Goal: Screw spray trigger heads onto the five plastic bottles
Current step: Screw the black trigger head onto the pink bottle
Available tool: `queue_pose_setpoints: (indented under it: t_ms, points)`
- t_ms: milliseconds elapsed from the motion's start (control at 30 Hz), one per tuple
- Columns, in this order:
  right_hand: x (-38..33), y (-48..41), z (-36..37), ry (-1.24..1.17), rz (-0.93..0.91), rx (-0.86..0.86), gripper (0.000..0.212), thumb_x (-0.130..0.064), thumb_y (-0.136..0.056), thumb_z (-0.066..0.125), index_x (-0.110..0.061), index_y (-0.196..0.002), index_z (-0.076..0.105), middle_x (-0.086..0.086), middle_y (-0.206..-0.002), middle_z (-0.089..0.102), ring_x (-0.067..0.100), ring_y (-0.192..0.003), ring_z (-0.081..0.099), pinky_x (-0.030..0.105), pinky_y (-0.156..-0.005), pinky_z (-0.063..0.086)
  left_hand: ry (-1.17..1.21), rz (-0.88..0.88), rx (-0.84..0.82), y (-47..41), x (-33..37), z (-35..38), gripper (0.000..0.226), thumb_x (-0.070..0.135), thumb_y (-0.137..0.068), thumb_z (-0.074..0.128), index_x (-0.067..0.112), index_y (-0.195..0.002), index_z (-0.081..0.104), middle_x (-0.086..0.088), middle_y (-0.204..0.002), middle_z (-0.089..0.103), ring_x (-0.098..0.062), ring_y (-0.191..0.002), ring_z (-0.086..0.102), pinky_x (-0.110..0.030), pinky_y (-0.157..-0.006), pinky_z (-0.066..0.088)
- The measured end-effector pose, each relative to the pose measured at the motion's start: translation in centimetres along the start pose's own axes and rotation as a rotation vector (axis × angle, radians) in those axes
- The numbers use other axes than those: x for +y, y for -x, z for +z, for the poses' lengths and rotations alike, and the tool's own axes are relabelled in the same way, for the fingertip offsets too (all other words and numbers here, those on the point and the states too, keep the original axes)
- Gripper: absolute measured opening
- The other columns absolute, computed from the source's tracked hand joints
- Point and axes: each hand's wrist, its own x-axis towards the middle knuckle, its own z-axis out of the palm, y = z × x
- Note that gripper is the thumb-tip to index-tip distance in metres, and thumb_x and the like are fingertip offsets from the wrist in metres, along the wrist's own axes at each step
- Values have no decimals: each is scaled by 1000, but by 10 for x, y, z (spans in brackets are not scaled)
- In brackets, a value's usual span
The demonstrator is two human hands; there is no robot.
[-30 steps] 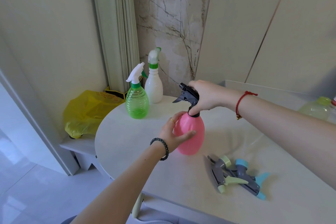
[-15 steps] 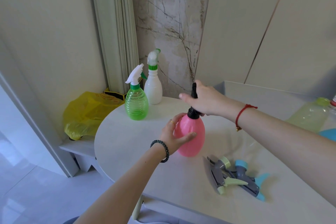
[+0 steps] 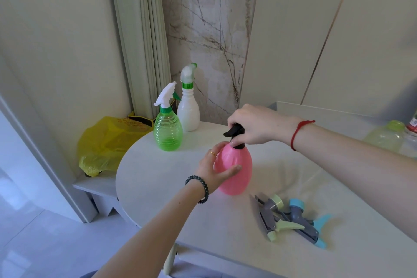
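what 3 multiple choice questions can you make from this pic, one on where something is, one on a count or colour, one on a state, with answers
1. Where do the two loose trigger heads lie?
A. on the table near the right forearm
B. on the floor
C. behind the white bottle

2. How many bottles standing at the back of the table already carry a spray head?
A. none
B. two
C. four

3. What is the right hand doing?
A. resting flat on the table
B. holding the yellow bag
C. gripping the black trigger head on the pink bottle

Answers: 1 A, they lie on the table. 2 B, the green bottle and white bottle. 3 C, its fingers wrap the black trigger head atop the pink bottle, which the left hand steadies.
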Motion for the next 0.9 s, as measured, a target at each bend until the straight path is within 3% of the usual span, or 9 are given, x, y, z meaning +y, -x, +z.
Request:
queue_pose_setpoints:
  t_ms: [100,233,300,367,400,467,600,767,900]
  points:
    - [0,-4,3,-41,69,21,33,-41,-73,69,-10,-83,62,8,-81,62,28,-80,58,27,-48,31,-3,-1,7,0,-1,0,58,33,-74,69,36,-123,38,12,-120,45,-16,-114,44,-37,-97,40]
    - [-3,5,7,-109,117,90,32,-44,-74,67,-13,-78,60,-3,-65,50,27,-79,56,29,-53,32,-10,-8,21,0,-1,3,63,34,-73,69,33,-127,36,12,-120,44,-12,-111,42,-32,-95,38]
    - [0,10,11,-99,107,107,34,-49,-75,64,-18,-85,60,-4,-74,56,26,-93,55,35,-78,37,-20,-6,33,1,0,4,65,35,-72,70,32,-127,36,11,-120,45,-12,-111,42,-31,-95,38]
    - [3,19,20,-134,128,125,49,-54,-73,62,-23,-111,56,-2,-109,58,20,-118,43,45,-109,15,-9,1,39,2,0,5,63,36,-71,71,36,-124,37,10,-119,46,-14,-112,44,-31,-93,38]
    - [4,26,24,-206,145,168,55,-53,-74,62,-26,-121,51,-3,-124,52,17,-128,34,47,-113,4,6,-1,40,3,-1,5,61,36,-70,71,41,-120,37,11,-118,46,-14,-111,44,-31,-92,38]
    - [6,38,33,-348,155,317,51,-44,-79,61,-28,-126,48,-5,-135,46,16,-137,23,46,-114,-1,27,-6,44,4,0,6,57,38,-68,72,51,-110,35,12,-117,46,-11,-109,44,-27,-88,35]
    - [3,40,39,-513,198,538,23,-19,-83,61,-17,-106,63,0,-111,60,21,-119,42,38,-105,30,-1,-6,58,2,2,11,59,40,-66,73,48,-112,37,6,-119,48,-12,-103,45,-26,-84,35]
    - [-6,39,53,-661,292,620,58,-24,-82,64,-24,-134,38,1,-149,28,15,-140,18,32,-113,19,69,3,78,6,-1,11,53,37,-66,73,57,-100,37,5,-121,48,-16,-110,47,-31,-89,39]
    - [-24,61,94,-1077,548,880,61,-20,-86,58,-26,-138,27,-15,-137,30,8,-135,28,27,-110,24,140,-15,52,7,-10,6,36,35,-87,49,58,-109,34,4,-131,45,-19,-115,47,-35,-96,41]
